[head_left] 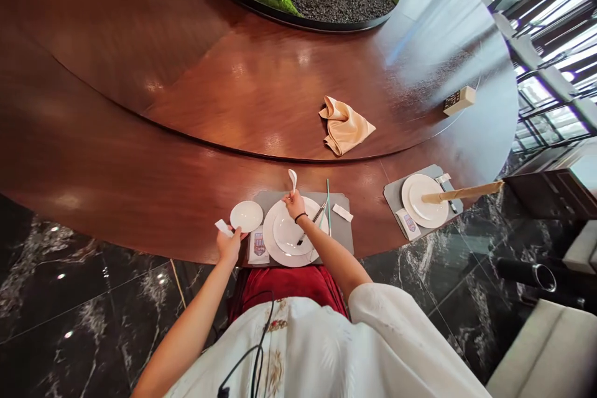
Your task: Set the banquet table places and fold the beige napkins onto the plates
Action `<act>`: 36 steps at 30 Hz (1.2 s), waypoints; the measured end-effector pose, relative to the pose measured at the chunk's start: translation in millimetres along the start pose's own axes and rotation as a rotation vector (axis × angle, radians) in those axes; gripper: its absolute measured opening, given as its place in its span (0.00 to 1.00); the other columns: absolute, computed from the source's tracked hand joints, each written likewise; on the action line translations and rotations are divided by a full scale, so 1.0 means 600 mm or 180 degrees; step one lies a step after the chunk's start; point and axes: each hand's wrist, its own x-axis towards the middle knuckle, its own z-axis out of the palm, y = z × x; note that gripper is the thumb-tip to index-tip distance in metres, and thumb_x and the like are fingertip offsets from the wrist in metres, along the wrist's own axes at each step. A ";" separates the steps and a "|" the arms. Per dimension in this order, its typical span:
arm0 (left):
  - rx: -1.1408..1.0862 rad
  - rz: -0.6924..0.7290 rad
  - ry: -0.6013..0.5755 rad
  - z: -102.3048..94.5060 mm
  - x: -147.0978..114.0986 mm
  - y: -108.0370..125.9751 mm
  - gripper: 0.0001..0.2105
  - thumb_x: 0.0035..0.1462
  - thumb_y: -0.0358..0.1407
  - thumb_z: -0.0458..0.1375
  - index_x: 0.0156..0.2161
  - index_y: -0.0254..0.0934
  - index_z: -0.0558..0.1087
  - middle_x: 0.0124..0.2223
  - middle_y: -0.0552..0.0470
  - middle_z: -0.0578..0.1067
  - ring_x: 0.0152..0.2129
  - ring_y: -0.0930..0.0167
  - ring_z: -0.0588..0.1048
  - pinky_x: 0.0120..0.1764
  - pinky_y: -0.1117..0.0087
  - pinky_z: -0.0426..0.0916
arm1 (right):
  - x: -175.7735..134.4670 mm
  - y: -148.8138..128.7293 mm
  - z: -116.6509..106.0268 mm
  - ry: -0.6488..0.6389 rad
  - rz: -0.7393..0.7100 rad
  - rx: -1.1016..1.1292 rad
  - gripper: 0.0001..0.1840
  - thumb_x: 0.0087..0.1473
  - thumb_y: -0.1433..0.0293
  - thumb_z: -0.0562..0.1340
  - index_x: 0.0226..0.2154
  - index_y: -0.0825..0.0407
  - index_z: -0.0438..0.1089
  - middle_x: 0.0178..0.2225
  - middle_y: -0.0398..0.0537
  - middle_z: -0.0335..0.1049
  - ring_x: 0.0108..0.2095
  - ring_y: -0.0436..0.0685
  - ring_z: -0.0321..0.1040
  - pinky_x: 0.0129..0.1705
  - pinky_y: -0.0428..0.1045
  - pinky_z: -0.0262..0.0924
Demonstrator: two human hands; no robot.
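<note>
While the right hand (295,205) grips a white spoon (292,178) at twelve o'clock over the stacked plates (285,237), the left hand (228,244) closes on a white piece (223,226); whether it also pinches the small plate (246,216) at ten o'clock is unclear. Arranging small tableware seems in hand; moving on calls for steady fingers. At eight o'clock, a packet (258,250) bears a red-and-blue emblem, its lettering unreadable.

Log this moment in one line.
left hand: holding small white item, beside white dish; right hand: over stacked plates, holding white soup spoon; napkin: folded
</note>
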 end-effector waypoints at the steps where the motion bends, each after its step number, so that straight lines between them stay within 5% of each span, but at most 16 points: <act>1: 0.0012 -0.0021 -0.0063 0.013 0.006 -0.001 0.16 0.39 0.31 0.64 0.32 0.37 0.61 0.32 0.57 0.68 0.28 0.72 0.75 0.33 0.60 0.78 | -0.011 0.007 -0.021 0.0081 0.0031 0.0207 0.08 0.50 0.71 0.55 0.32 0.47 0.51 0.33 0.41 0.72 0.29 0.49 0.67 0.31 0.44 0.61; 5: 0.0007 -0.0104 -0.0205 0.061 0.031 -0.006 0.16 0.39 0.30 0.64 0.32 0.37 0.61 0.31 0.58 0.68 0.24 0.73 0.75 0.33 0.61 0.78 | -0.093 0.067 -0.121 0.0595 0.0218 0.0980 0.15 0.46 0.63 0.58 0.30 0.47 0.47 0.30 0.41 0.70 0.21 0.47 0.62 0.24 0.45 0.60; 10: 0.0021 -0.0154 -0.0244 0.088 0.051 -0.006 0.15 0.40 0.27 0.63 0.31 0.37 0.60 0.32 0.57 0.69 0.25 0.73 0.76 0.36 0.59 0.78 | -0.271 0.218 -0.234 0.1699 0.1047 0.1196 0.24 0.39 0.57 0.64 0.26 0.46 0.46 0.21 0.39 0.67 0.17 0.49 0.61 0.20 0.45 0.58; 14: 0.0104 -0.0207 -0.0291 0.089 0.055 0.001 0.15 0.40 0.26 0.63 0.30 0.37 0.60 0.33 0.57 0.69 0.25 0.73 0.76 0.39 0.57 0.78 | -0.414 0.328 -0.272 0.2887 0.1700 0.0685 0.21 0.37 0.55 0.64 0.28 0.48 0.57 0.30 0.48 0.73 0.28 0.55 0.71 0.28 0.48 0.67; 17: 0.0223 -0.0274 -0.0335 0.085 0.054 0.005 0.14 0.40 0.25 0.63 0.29 0.37 0.60 0.32 0.56 0.69 0.24 0.72 0.77 0.40 0.55 0.77 | -0.465 0.354 -0.268 0.3262 0.2218 0.0443 0.21 0.42 0.51 0.58 0.31 0.51 0.64 0.32 0.52 0.73 0.31 0.57 0.72 0.30 0.49 0.68; 21: 0.0674 -0.0184 -0.0435 0.071 0.049 0.013 0.12 0.44 0.29 0.62 0.29 0.37 0.61 0.30 0.54 0.70 0.26 0.67 0.77 0.41 0.51 0.75 | -0.439 0.312 -0.231 0.2744 0.2142 0.0532 0.27 0.55 0.50 0.44 0.30 0.52 0.67 0.28 0.50 0.70 0.28 0.54 0.69 0.28 0.47 0.64; 25: 0.2118 0.1179 0.0092 0.059 0.029 0.033 0.08 0.50 0.37 0.59 0.29 0.37 0.64 0.35 0.46 0.71 0.48 0.54 0.70 0.54 0.39 0.59 | -0.358 0.237 -0.181 0.1828 0.1098 -0.0014 0.26 0.60 0.54 0.42 0.29 0.51 0.66 0.23 0.44 0.66 0.26 0.51 0.64 0.31 0.45 0.59; 27: 0.2362 0.1628 0.0058 0.065 0.006 0.044 0.08 0.52 0.39 0.57 0.32 0.36 0.66 0.41 0.43 0.71 0.54 0.53 0.64 0.58 0.39 0.51 | -0.315 0.207 -0.159 0.1537 0.0683 -0.0299 0.24 0.61 0.55 0.43 0.26 0.51 0.63 0.23 0.42 0.65 0.25 0.50 0.61 0.31 0.44 0.56; 29: 0.2433 0.1857 -0.0537 0.083 -0.028 0.048 0.10 0.54 0.41 0.54 0.37 0.36 0.67 0.43 0.44 0.72 0.51 0.57 0.67 0.57 0.46 0.55 | -0.277 0.187 -0.142 0.1428 0.0521 -0.0497 0.21 0.60 0.55 0.47 0.24 0.51 0.61 0.22 0.40 0.63 0.24 0.49 0.57 0.30 0.44 0.52; 33: 0.2712 0.1861 -0.2322 0.146 -0.102 0.021 0.08 0.56 0.41 0.53 0.38 0.39 0.65 0.43 0.48 0.74 0.40 0.65 0.73 0.48 0.60 0.66 | -0.229 0.172 -0.120 0.1273 0.0580 -0.0904 0.14 0.52 0.58 0.60 0.28 0.51 0.61 0.26 0.40 0.64 0.27 0.50 0.58 0.32 0.44 0.52; 36: 0.3308 0.2016 -0.2912 0.194 -0.140 -0.018 0.08 0.54 0.38 0.53 0.38 0.38 0.64 0.41 0.45 0.73 0.38 0.64 0.73 0.43 0.62 0.67 | -0.216 0.168 -0.114 0.1159 0.0691 -0.1162 0.09 0.51 0.66 0.62 0.32 0.51 0.61 0.34 0.44 0.66 0.32 0.51 0.61 0.35 0.45 0.53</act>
